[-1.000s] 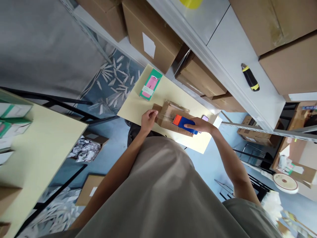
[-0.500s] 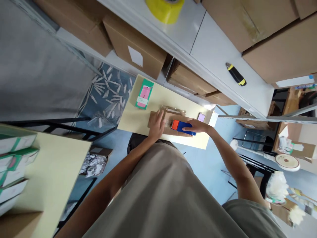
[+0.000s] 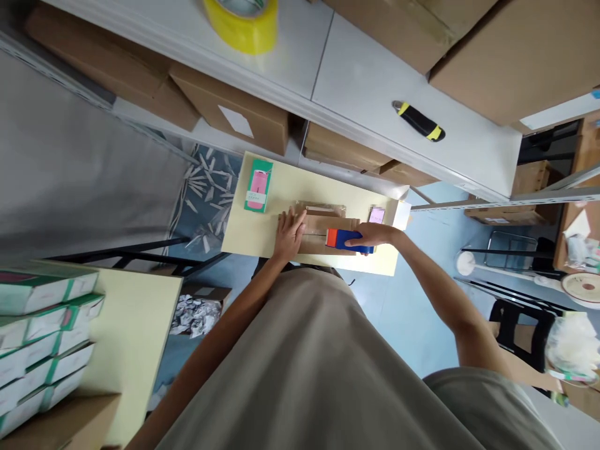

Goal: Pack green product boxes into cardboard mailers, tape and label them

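Observation:
A small brown cardboard box (image 3: 315, 244) lies on a pale yellow table (image 3: 300, 178). My left hand (image 3: 288, 236) rests on the box's left end, fingers stretched out and holding nothing. My right hand (image 3: 374, 234) is closed around a blue tape dispenser (image 3: 344, 239) with an orange end, held over the right part of the box. The orange end points left, along the middle seam of the top; its underside is hidden. Clear film, apparently tape, shows along the box's far edge.
A green box with a pink picture (image 3: 257, 185) stands at the table's left; a phone (image 3: 376, 215) lies at the right. On the shelf above are a yellow tape roll (image 3: 248, 28) and a black-yellow utility knife (image 3: 419, 120). White-green boxes (image 3: 47, 337) are stacked at lower left.
The view has shifted. My left hand has moved to the box's left end, with its fingers farther over the top. My right hand still holds the dispenser, now slightly farther right along the box.

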`<state>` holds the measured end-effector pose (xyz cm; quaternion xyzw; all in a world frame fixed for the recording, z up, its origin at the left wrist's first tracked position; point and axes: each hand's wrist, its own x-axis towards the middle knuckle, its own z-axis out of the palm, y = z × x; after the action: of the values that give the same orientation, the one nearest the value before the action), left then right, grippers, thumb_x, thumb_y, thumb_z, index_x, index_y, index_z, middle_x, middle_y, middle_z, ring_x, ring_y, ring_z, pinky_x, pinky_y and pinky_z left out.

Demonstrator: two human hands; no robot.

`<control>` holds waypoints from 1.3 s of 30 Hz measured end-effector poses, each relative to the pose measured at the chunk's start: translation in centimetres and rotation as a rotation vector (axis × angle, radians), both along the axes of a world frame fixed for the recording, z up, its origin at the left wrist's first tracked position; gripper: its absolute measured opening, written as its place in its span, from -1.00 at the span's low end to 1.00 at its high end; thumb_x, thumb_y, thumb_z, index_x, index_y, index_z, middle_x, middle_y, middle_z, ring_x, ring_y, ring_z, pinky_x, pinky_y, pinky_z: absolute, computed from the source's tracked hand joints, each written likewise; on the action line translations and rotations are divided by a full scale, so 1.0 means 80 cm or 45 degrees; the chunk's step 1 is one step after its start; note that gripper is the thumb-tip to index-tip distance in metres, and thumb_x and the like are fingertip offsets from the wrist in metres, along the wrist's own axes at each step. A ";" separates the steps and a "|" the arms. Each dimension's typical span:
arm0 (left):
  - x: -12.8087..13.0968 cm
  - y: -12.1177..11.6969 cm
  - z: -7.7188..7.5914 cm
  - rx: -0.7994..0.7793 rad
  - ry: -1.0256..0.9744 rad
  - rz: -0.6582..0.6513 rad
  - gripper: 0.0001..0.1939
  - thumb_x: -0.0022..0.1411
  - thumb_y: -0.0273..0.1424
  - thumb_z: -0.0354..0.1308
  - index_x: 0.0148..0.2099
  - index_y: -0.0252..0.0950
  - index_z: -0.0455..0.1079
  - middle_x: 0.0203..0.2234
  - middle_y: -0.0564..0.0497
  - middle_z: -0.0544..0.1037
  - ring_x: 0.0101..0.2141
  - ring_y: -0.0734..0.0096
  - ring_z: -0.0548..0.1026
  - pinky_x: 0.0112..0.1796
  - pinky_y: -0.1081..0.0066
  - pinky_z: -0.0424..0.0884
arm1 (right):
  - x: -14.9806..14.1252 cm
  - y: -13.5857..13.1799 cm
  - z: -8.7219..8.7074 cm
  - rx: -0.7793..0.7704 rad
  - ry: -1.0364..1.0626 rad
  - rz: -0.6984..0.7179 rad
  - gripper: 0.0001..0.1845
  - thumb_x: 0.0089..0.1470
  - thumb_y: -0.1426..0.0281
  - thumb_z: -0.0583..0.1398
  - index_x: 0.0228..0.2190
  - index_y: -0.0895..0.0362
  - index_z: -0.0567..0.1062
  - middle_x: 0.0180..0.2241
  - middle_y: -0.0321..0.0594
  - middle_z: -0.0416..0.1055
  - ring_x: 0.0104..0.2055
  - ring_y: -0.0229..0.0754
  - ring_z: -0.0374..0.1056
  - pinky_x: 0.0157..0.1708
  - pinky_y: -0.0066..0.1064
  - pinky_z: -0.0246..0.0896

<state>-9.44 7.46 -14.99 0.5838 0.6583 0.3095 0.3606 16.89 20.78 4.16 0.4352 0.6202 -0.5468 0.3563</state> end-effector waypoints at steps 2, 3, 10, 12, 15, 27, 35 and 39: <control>-0.002 0.001 -0.005 0.005 0.005 -0.005 -0.35 0.63 -0.01 -0.18 0.55 -0.12 0.29 0.59 -0.13 0.12 0.59 -0.08 -0.03 0.50 -0.21 -0.01 | 0.051 0.009 0.017 -0.059 -0.028 -0.038 -0.24 0.14 -0.33 0.29 -0.27 0.16 0.62 -0.41 -0.05 0.63 -0.38 -0.07 0.54 -0.31 -0.28 0.41; -0.003 0.002 -0.008 0.009 0.007 -0.006 -0.35 0.63 0.00 -0.18 0.55 -0.13 0.29 0.59 -0.13 0.13 0.59 -0.07 -0.02 0.50 -0.21 0.00 | 0.079 0.014 0.026 -0.086 -0.036 -0.057 -0.23 0.12 -0.34 0.29 -0.27 0.17 0.62 -0.40 -0.04 0.64 -0.38 -0.07 0.55 -0.30 -0.28 0.42; -0.012 0.006 -0.008 0.029 0.122 -0.007 -0.29 0.61 0.07 -0.20 0.54 -0.18 0.30 0.56 -0.18 0.19 0.55 -0.06 0.12 0.49 -0.15 0.10 | 0.209 0.040 0.034 -0.025 -0.133 -0.047 -0.22 0.10 -0.35 0.30 -0.32 0.18 0.64 -0.40 -0.02 0.66 -0.34 -0.03 0.59 -0.28 -0.29 0.41; -0.013 0.007 -0.003 0.012 0.177 -0.013 -0.28 0.61 0.08 -0.20 0.54 -0.20 0.29 0.55 -0.19 0.21 0.54 -0.04 0.15 0.49 -0.12 0.12 | 0.209 0.038 0.013 0.035 -0.134 -0.002 -0.28 0.19 -0.28 0.29 -0.33 0.18 0.65 -0.40 -0.02 0.66 -0.33 -0.03 0.59 -0.26 -0.29 0.40; -0.011 0.007 0.004 -0.002 0.253 -0.019 -0.29 0.61 0.06 -0.20 0.55 -0.21 0.27 0.53 -0.21 0.26 0.52 -0.02 0.18 0.48 -0.12 0.14 | 0.190 0.025 -0.021 0.185 -0.197 0.085 -0.43 0.32 -0.09 0.30 -0.24 0.22 0.67 -0.32 0.03 0.69 -0.28 0.00 0.62 -0.24 -0.30 0.39; -0.003 0.005 0.014 -0.029 0.399 -0.004 -0.30 0.61 -0.02 -0.23 0.55 -0.26 0.28 0.52 -0.27 0.26 0.52 -0.11 0.18 0.46 -0.19 0.15 | 0.073 -0.065 -0.073 0.806 -0.438 0.044 -0.66 0.48 0.31 0.13 0.04 0.23 0.62 -0.04 0.23 0.66 0.01 0.12 0.62 -0.14 -0.23 0.41; 0.051 0.043 0.120 0.351 0.412 -0.067 -0.37 0.61 -0.12 -0.07 0.55 -0.27 0.25 0.57 -0.24 0.16 0.59 -0.09 -0.02 0.49 -0.21 0.08 | 0.051 -0.069 0.024 1.185 -0.323 -0.381 -0.48 0.51 0.08 0.08 0.10 0.29 0.49 -0.07 0.21 0.65 -0.01 0.16 0.62 -0.11 -0.24 0.41; 0.096 0.101 0.226 0.691 0.367 -0.093 -0.48 0.60 -0.30 -0.03 0.50 -0.06 0.35 0.47 -0.13 0.37 0.49 0.03 0.26 0.46 -0.09 0.25 | 0.007 -0.023 0.107 1.397 -0.079 -0.456 -0.48 0.45 0.09 0.10 0.19 0.23 0.38 -0.07 0.18 0.65 -0.06 0.23 0.61 -0.13 -0.20 0.40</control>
<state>-1.76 15.55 3.13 0.7201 0.5744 0.3748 0.1052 17.46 18.96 12.76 0.6703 0.7189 -0.1839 -0.0018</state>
